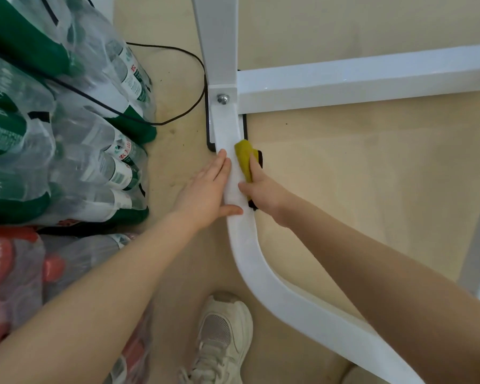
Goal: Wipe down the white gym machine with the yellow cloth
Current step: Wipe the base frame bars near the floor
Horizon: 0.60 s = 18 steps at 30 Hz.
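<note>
A: Biggest first: the white gym machine (263, 275), frame w/ an upright, a floor crossbar and a curved tube running down toward the person.

B: And beside it?

A: Shrink-wrapped water bottle packs (67, 134) stacked at left, a black cable (175, 54) looping across the floor, one pale sneaker (222, 336) at bottom.

B: Hands?

A: The left hand (205, 189) lies flat against the tube's left side, fingers straight, thumb across the front; it steadies, grips nothing. The right hand (261, 189) holds the yellow cloth (244, 156), fingers curled round it, pressing it to the tube's right side just below the bolt (222, 99) joint.

B: Progress?

A: Prob. partway. Cloth's on the lower curved tube only. Can't tell what's already clean; no visible streaks. Crossbar, upright and the tube's lower run look left to do, as a guess.
</note>
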Each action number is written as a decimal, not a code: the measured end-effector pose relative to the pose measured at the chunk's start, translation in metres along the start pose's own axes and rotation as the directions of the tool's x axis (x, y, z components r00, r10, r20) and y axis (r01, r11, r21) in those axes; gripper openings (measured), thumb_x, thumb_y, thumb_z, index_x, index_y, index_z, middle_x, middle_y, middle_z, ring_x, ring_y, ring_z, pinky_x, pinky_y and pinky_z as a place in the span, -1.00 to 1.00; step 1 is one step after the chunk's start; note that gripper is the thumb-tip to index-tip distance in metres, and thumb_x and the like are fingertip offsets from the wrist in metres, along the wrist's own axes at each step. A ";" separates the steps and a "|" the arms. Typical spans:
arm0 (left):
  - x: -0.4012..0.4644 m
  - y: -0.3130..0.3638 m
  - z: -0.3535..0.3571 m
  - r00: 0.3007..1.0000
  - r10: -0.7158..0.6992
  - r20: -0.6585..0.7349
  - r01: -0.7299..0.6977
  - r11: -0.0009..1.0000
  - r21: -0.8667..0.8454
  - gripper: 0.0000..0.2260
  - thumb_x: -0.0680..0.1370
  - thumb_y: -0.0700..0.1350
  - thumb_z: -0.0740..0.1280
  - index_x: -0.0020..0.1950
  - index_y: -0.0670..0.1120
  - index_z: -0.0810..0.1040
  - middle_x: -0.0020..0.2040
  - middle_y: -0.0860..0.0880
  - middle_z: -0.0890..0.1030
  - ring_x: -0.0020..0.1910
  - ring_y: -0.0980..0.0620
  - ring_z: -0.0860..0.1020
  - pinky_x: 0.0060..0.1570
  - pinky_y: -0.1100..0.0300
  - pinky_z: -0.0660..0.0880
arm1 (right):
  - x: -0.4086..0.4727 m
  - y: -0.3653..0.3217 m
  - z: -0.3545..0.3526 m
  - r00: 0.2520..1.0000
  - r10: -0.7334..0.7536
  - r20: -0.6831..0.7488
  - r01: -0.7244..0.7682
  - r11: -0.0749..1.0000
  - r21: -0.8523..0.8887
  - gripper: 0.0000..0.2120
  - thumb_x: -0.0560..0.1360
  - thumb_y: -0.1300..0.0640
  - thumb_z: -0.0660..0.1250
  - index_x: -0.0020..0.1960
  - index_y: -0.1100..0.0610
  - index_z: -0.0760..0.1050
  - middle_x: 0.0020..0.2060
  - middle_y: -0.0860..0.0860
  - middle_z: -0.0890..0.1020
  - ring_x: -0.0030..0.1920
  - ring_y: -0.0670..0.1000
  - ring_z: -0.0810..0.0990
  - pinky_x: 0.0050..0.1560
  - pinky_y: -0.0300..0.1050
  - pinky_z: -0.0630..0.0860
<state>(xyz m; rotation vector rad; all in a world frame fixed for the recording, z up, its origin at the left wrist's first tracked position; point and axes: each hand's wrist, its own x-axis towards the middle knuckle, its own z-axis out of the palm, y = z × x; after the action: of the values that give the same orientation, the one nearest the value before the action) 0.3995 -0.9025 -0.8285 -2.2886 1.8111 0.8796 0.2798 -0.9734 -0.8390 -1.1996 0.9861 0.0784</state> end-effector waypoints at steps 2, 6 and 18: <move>-0.001 -0.002 0.003 1.000 0.008 -0.003 -0.008 1.000 -0.025 -0.10 0.45 0.17 0.33 0.52 -0.10 -0.18 0.52 0.01 -0.26 0.51 0.01 -0.07 0.43 0.15 -0.02 | -0.012 0.007 -0.003 0.997 0.065 0.049 -0.061 0.995 -0.082 -0.19 0.50 0.34 0.19 0.53 0.01 -0.24 0.15 0.00 0.40 0.00 0.02 0.49 -0.13 -0.18 0.49; -0.003 -0.002 0.003 1.000 0.007 -0.001 -0.007 0.999 -0.035 -0.12 0.46 0.17 0.32 0.52 -0.09 -0.20 0.52 0.02 -0.27 0.51 0.02 -0.06 0.43 0.13 0.01 | 0.000 -0.001 -0.004 0.994 0.086 -0.067 -0.082 0.995 0.059 -0.37 0.49 0.32 0.23 0.45 0.14 -0.01 0.08 0.04 0.38 0.09 0.05 0.42 0.04 -0.09 0.44; -0.003 -0.005 0.002 1.000 -0.014 0.004 0.013 0.998 0.057 -0.13 0.47 0.22 0.27 0.53 -0.09 -0.18 0.53 0.00 -0.23 0.50 0.01 -0.22 0.43 0.05 -0.16 | -0.029 0.035 0.014 0.979 0.184 -0.090 -0.188 0.981 -0.040 -0.36 0.31 0.25 0.23 0.38 0.16 0.17 0.20 0.12 0.38 0.20 0.14 0.41 0.17 0.05 0.44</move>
<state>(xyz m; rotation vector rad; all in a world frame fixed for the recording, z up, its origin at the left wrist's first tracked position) 0.4026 -0.8982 -0.8301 -2.2601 1.7929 0.8186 0.2524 -0.9350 -0.8456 -1.1602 1.1768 0.2015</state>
